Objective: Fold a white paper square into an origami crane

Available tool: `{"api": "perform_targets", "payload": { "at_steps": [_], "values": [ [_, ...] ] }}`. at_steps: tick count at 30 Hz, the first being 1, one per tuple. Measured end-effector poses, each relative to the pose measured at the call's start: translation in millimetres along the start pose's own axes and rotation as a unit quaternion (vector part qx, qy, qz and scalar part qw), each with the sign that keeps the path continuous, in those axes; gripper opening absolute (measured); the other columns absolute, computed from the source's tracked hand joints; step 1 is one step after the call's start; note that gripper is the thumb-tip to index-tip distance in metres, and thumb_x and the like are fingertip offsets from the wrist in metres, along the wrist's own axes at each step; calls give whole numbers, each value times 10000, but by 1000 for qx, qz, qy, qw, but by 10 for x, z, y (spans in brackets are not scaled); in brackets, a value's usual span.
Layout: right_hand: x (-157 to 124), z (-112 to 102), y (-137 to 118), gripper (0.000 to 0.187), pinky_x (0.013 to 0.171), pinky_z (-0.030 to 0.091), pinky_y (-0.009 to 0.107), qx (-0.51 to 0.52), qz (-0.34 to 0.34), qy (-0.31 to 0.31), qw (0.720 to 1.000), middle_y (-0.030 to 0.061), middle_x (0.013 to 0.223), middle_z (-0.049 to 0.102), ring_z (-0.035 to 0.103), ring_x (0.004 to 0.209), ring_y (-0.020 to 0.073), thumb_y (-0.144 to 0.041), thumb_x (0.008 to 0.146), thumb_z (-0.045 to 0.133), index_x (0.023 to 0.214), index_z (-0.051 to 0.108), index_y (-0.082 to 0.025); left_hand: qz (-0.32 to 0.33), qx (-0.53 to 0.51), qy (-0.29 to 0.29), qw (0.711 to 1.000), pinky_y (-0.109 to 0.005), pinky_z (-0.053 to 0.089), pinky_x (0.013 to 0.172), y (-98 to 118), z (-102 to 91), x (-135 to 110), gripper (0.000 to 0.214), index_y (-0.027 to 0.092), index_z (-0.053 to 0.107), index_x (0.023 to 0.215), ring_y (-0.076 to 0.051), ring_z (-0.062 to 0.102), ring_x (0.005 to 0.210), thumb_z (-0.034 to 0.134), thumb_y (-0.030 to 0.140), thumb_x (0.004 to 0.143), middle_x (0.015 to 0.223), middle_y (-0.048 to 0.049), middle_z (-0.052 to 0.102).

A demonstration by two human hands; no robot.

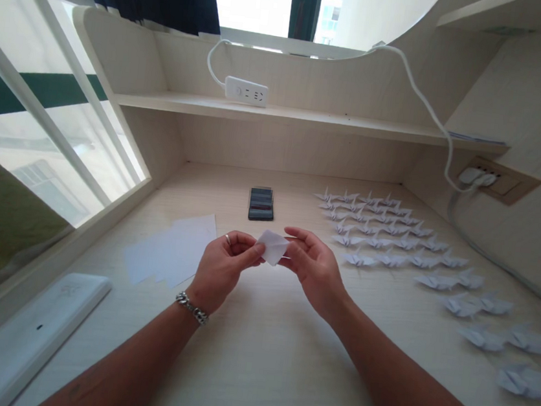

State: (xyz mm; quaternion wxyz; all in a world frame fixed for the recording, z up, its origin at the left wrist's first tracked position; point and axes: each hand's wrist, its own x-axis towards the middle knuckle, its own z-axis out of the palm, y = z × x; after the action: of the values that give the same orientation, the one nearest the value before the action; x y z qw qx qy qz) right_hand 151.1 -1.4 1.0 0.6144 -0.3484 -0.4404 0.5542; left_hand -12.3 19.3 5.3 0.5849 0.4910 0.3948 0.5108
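Observation:
My left hand [225, 264] and my right hand [313, 266] are raised above the middle of the pale wooden desk [263, 352]. Both pinch a small folded piece of white paper [273, 246] between thumb and fingers, the left at its left edge, the right at its right edge. A metal chain bracelet sits on my left wrist and a ring on one left finger. Loose white paper sheets [170, 250] lie flat on the desk just left of my left hand.
Several folded white paper cranes [396, 240] stand in rows at the right, reaching toward the front right. A dark phone [261, 204] lies behind my hands. A white flat device [21, 337] lies front left. A power strip [245, 91] rests on the shelf, its cable running to a wall socket [486, 177].

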Motion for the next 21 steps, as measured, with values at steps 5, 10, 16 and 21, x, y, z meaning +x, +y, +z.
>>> {"api": "perform_targets", "payload": {
  "at_steps": [5,10,16,21],
  "values": [
    [-34,-9,41,409,726,558,343,-105,-38,32,993,83,907,732,691,812,206,-294,706,746,1063,593,-165,-14,49,-54,997,-270,522,675,-3,10,-16,271,132,619,770,-145,658,665,812,260,629,708,-30,701],
    [-61,4,31,440,787,566,361,-126,-54,-10,991,90,981,729,695,886,212,-254,738,712,1145,559,-185,21,168,-116,979,-271,502,678,15,13,-40,199,131,691,788,-170,662,715,732,316,728,754,-70,726],
    [-44,-7,37,299,712,573,335,-145,-57,16,988,73,833,734,696,775,205,-314,681,771,917,681,-154,73,201,-74,974,-251,486,631,33,33,-58,195,146,700,729,-153,637,652,730,339,733,697,-49,716],
    [-58,7,2,158,689,553,323,-189,-93,21,977,45,758,738,682,703,190,-324,709,750,780,742,-183,77,201,-65,975,-252,486,629,46,42,-61,187,148,708,707,-151,628,643,751,329,707,681,-43,712]
  ]
}}
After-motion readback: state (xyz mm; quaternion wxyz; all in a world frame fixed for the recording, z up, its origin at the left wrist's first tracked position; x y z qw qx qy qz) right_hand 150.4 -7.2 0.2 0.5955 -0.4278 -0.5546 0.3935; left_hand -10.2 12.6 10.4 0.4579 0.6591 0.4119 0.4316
